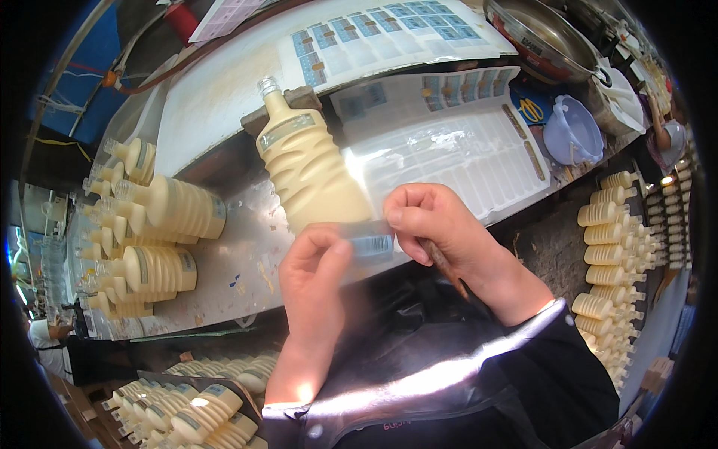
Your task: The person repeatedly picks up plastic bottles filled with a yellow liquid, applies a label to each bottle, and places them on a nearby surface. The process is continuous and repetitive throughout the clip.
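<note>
Dark clothing [449, 396] fills the bottom centre of the frame, and from its cuffs two bare hands reach up to the middle. I can see the left hand [308, 266] pinching one end of a translucent label [372, 245], thumb against fingers. Its other end is clamped between the right hand's [430, 221] thumb and finger, with a thin brown stick [446, 271] tucked in the same palm. Just beyond, a cream ribbed bottle [308, 165] lies with its neck over a dark block [304, 99]; whether label and bottle touch, I can't tell. More bottles [179, 209] crowd the left.
</note>
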The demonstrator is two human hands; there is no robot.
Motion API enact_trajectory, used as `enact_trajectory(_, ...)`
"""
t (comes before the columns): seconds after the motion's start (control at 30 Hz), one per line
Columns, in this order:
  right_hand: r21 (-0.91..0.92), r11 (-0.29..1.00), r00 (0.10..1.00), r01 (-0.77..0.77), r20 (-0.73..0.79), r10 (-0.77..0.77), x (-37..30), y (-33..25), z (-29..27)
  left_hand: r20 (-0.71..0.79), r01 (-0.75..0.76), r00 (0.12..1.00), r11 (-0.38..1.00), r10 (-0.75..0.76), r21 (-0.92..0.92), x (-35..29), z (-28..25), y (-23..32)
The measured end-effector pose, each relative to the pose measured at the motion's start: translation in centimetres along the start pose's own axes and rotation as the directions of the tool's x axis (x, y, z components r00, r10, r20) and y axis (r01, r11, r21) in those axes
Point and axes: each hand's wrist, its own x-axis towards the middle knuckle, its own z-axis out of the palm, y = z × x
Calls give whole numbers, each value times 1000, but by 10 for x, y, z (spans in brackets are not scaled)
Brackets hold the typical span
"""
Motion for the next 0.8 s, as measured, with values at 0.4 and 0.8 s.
enact_trajectory(0.4,-778,154,530,609,255,-809,-13,7,-21,11,114,993,977,-118,182,27,36,-20)
enact_trajectory(0.8,-861,-362,282,358,469,-837,-30,-16,-78,342,368,887,922,-310,-119,47,65,-25)
